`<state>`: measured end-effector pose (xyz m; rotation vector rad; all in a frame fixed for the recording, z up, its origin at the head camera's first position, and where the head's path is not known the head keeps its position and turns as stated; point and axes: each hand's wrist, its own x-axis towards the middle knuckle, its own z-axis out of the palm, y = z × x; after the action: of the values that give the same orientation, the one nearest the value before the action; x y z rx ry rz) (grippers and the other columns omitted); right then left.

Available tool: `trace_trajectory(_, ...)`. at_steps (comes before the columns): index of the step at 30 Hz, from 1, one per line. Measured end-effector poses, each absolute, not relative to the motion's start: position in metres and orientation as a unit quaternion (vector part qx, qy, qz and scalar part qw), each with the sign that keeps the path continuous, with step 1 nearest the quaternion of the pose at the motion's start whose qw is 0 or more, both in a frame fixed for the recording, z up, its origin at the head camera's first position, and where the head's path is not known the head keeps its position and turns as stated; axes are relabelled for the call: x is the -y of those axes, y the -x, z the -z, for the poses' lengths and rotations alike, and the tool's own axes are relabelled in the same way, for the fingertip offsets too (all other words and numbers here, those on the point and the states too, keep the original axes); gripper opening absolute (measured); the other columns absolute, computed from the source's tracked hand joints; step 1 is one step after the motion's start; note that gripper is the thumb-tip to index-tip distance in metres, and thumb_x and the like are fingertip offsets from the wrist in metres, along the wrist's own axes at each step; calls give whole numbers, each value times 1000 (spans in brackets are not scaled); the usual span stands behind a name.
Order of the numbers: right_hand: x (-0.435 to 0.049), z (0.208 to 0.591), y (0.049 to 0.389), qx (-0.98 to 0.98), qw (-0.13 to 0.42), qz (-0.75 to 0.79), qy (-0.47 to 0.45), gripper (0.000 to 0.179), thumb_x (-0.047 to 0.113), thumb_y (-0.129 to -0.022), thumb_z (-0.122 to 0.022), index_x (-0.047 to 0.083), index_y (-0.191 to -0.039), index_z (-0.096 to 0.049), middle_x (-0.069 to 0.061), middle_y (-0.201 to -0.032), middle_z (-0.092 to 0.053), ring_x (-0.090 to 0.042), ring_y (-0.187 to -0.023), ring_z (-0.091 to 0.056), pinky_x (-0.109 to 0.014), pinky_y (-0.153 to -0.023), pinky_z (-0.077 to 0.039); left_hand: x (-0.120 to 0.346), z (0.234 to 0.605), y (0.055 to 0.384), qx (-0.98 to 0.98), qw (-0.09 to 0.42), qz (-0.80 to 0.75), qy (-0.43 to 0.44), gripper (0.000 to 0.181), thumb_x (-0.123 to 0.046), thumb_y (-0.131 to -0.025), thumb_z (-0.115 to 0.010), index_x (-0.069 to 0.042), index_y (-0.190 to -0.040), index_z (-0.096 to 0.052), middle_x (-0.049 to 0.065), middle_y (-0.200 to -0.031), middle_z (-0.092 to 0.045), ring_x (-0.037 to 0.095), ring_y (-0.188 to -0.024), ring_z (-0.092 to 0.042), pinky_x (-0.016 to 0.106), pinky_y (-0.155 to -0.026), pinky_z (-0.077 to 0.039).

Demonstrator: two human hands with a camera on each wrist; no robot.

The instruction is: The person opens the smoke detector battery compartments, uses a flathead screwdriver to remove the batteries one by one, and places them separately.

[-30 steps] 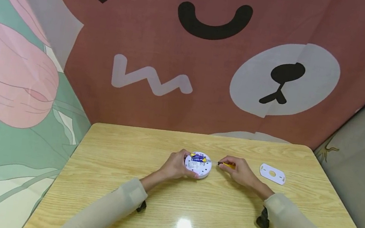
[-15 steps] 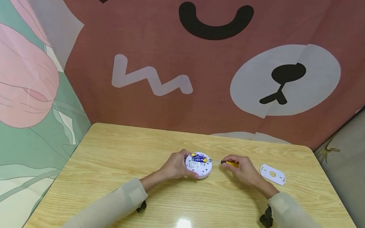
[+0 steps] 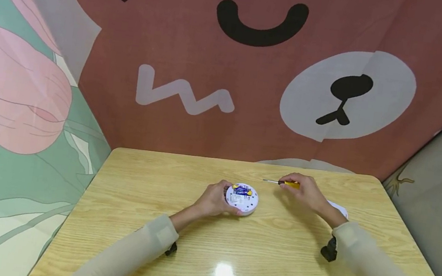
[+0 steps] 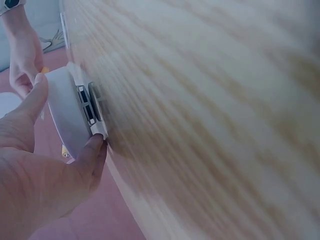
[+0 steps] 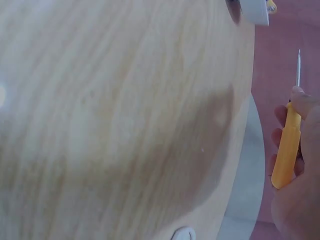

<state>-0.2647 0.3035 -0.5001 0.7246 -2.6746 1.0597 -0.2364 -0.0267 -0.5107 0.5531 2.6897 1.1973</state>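
Note:
My left hand grips the rim of a round white smoke detector-like device, thumb at the near side and fingers at the far side. On the device's upward face lies a blue battery with yellow parts. In the left wrist view the device shows a dark vented part on its underside, close to the table. My right hand holds a screwdriver with a yellow handle. The metal shaft points left, apart from the device and beyond its far right side.
A flat white mounting plate lies on the wooden table at the right, partly hidden by my right wrist. A printed cloth hangs behind the table's far edge.
My right hand has drawn the screwdriver away from the device, up and to the right, and now covers part of the plate. The left hand and device have barely moved.

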Motion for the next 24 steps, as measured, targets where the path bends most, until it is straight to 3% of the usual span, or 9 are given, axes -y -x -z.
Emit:
trace_trajectory(6, -311, 497, 274, 904, 101, -340, -239, 13, 4, -95, -78, 2, -108, -80, -15, -109, -77, -38, -105, -72, -60, -91, -59, 28, 508, 236, -893, 83, -402, -184, 87, -34, -71, -102, 0, -139, -59, 16, -126, -71, 27, -115, -67, 42, -101, -56)
trace_trajectory(17, -329, 499, 295, 911, 149, -309, -228, 13, 1, -94, -79, -1, -107, -80, -18, -108, -78, -38, -98, -73, -60, -81, -58, 28, 507, 234, -889, 87, -412, -180, 82, -30, -71, -102, 0, -135, -61, 13, -121, -73, 22, -107, -68, 36, -94, -57)
trace_trajectory(20, -332, 500, 301, 913, 157, -304, -222, 14, 1, -94, -79, -1, -107, -80, -21, -109, -78, -39, -91, -74, -64, -94, -55, 28, 507, 234, -887, 88, -416, -180, 81, -29, -72, -101, 0, -136, -61, 13, -122, -72, 22, -108, -67, 36, -95, -57)
trace_trajectory(24, -336, 502, 308, 918, 153, -301, -210, 14, -1, -94, -78, -3, -108, -79, -23, -112, -77, -43, -93, -74, -72, -114, -38, 28, 507, 234, -888, 87, -414, -182, 81, -30, -72, -101, 0, -136, -61, 13, -123, -72, 20, -108, -66, 35, -95, -57)
